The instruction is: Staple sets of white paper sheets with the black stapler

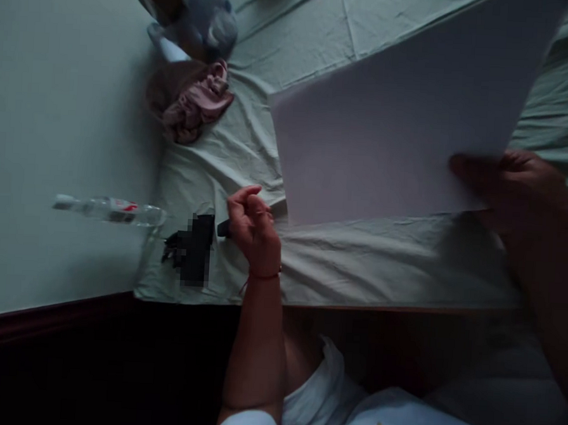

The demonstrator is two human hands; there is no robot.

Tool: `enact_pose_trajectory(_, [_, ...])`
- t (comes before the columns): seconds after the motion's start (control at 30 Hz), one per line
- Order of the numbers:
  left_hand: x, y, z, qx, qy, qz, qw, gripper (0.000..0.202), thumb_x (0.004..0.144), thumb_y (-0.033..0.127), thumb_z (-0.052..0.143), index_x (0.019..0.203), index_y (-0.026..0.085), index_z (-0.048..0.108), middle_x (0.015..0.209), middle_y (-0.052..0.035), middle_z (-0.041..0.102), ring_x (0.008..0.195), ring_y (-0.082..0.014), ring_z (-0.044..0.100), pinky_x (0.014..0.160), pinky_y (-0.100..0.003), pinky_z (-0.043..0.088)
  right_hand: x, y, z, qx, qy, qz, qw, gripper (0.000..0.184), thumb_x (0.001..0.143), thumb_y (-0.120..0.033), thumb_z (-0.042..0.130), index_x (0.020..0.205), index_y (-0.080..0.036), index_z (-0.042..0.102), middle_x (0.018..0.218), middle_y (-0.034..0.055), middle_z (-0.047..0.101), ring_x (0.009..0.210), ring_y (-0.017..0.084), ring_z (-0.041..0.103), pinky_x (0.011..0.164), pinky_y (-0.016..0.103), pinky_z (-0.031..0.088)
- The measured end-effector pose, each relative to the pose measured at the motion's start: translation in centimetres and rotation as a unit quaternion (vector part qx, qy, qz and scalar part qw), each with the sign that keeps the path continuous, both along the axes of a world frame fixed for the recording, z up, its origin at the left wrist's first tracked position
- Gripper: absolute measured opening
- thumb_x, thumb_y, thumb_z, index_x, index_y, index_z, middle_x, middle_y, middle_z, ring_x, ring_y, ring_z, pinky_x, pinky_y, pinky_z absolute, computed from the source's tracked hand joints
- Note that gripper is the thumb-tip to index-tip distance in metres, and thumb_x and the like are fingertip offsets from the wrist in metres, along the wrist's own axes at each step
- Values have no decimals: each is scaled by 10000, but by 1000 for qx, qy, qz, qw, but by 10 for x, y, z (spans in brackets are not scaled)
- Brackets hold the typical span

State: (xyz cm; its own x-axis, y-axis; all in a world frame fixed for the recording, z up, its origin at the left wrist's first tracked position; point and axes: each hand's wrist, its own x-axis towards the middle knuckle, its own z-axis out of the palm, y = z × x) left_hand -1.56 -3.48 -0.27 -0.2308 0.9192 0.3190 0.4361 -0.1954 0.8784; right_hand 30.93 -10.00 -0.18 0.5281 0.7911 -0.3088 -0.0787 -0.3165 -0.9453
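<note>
My right hand (514, 186) is closed on the lower right edge of a large white sheet of paper (394, 117), holding it tilted above the pale green bedsheet (357, 267). My left hand (252, 227) rests low on the bedsheet, left of the paper's lower corner. Its fingers are curled round a small dark object (223, 228) that sticks out to the left; I cannot make out what it is. A thin red cord circles my left wrist.
A plastic bottle (110, 210) lies on its side on the white surface at left. A black item (191, 249) sits by my left hand, a bundle of pink cloth (194, 103) lies further up, and a crumpled plastic bag (206, 18) above that.
</note>
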Motion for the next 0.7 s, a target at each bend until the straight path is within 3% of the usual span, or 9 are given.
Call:
enact_pose_trajectory(0.03, [5, 1, -1, -16, -66, -22, 997, 465, 1009, 646, 451, 1120, 221, 603, 1137, -88, 672, 786, -132, 616, 646, -261, 475, 0, 0, 1, 10, 12, -3, 1000, 248, 746, -445, 866, 834, -264, 722, 908, 24, 689, 712, 144, 644, 583, 284, 603])
enact_pose_trajectory(0.1, [12, 4, -2, -37, -164, -54, 984, 527, 944, 730, 513, 1061, 232, 638, 1095, -79, 699, 786, -129, 635, 654, -251, 490, -1, 2, 1, 36, 42, -14, 998, 329, 631, -441, 936, 757, -231, 717, 827, 25, 672, 627, 109, 587, 502, 243, 528])
enact_pose_trajectory(0.2, [14, 9, -1, -105, -204, -116, 966, 534, 828, 743, 660, 1014, 244, 689, 1125, -88, 733, 1090, -210, 697, 866, -301, 562, -1, 5, -2, 76, 63, -17, 995, 456, 476, -462, 999, 687, -189, 702, 720, 19, 635, 565, 77, 529, 469, 218, 447])
enact_pose_trajectory(0.27, [13, 9, -1, -154, -212, -138, 955, 494, 739, 668, 786, 982, 243, 715, 1082, -81, 756, 1165, -248, 698, 923, -338, 578, 0, 6, -5, 85, 57, -9, 995, 488, 445, -478, 1007, 671, -177, 697, 705, 19, 635, 564, 74, 525, 485, 226, 447])
enact_pose_trajectory(0.37, [12, 7, -4, -163, -234, -128, 950, 426, 683, 550, 869, 949, 239, 754, 1011, -60, 776, 1100, -251, 728, 910, -354, 602, 2, 6, -10, 91, 46, 13, 995, 426, 495, -421, 1001, 662, -168, 702, 744, 31, 670, 612, 81, 559, 544, 233, 487])
enact_pose_trajectory(0.47, [14, 6, -9, -128, -222, -122, 959, 351, 725, 499, 861, 936, 229, 784, 1042, -53, 783, 1049, -230, 738, 918, -346, 608, 3, 7, -12, 121, 65, 37, 990, 354, 580, -354, 967, 843, -201, 786, 888, 28, 733, 720, 105, 623, 644, 250, 546])
enact_pose_trajectory(0.57, [18, 5, -9, -139, -218, -128, 958, 336, 760, 490, 847, 944, 215, 792, 1038, -67, 783, 974, -219, 746, 877, -353, 624, 4, 8, -14, 117, 63, 26, 991, 368, 601, -335, 941, 924, -219, 810, 914, 20, 741, 716, 110, 618, 612, 244, 529])
enact_pose_trajectory(0.7, [19, 6, -5, -212, -235, -199, 928, 367, 696, 478, 894, 943, 229, 787, 951, -54, 791, 891, -209, 741, 806, -336, 623, 6, 9, -16, 101, 26, -25, 994, 234, 646, -237, 888, 865, -207, 811, 857, 9, 727, 661, 81, 573, 564, 203, 464])
